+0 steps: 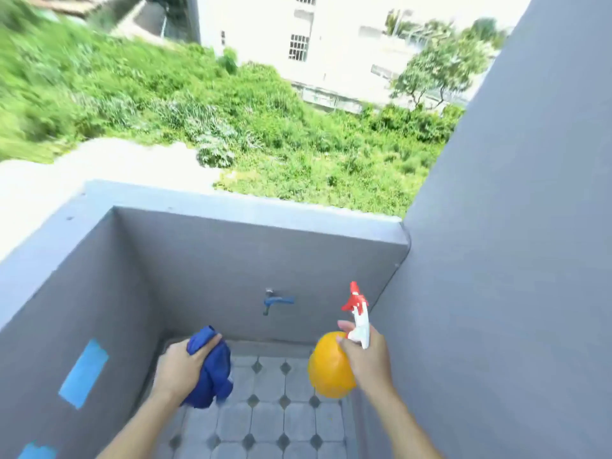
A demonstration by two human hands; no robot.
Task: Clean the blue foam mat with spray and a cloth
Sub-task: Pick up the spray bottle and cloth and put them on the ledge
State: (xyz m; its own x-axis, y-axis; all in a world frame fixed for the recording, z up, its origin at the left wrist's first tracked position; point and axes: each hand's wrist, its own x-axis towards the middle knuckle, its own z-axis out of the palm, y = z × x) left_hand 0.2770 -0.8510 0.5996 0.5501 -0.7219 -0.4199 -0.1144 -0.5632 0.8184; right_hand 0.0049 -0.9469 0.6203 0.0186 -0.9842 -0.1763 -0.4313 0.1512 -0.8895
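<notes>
My left hand (pixel 180 369) grips a bunched dark blue cloth (pixel 212 372), held up over the tiled floor. My right hand (pixel 366 356) holds a spray bottle by its neck; its round orange body (pixel 326 364) hangs to the left of my hand and its white and red trigger head (pixel 358 313) points up. The blue foam mat is not in view. The picture is blurred by motion.
I stand in a narrow balcony corner with grey walls. A low parapet (pixel 231 207) runs across ahead, with a blue tap (pixel 275 301) on its inner face. Light blue tape patches (pixel 84 372) are on the left wall. The floor (pixel 265 419) is grey tile.
</notes>
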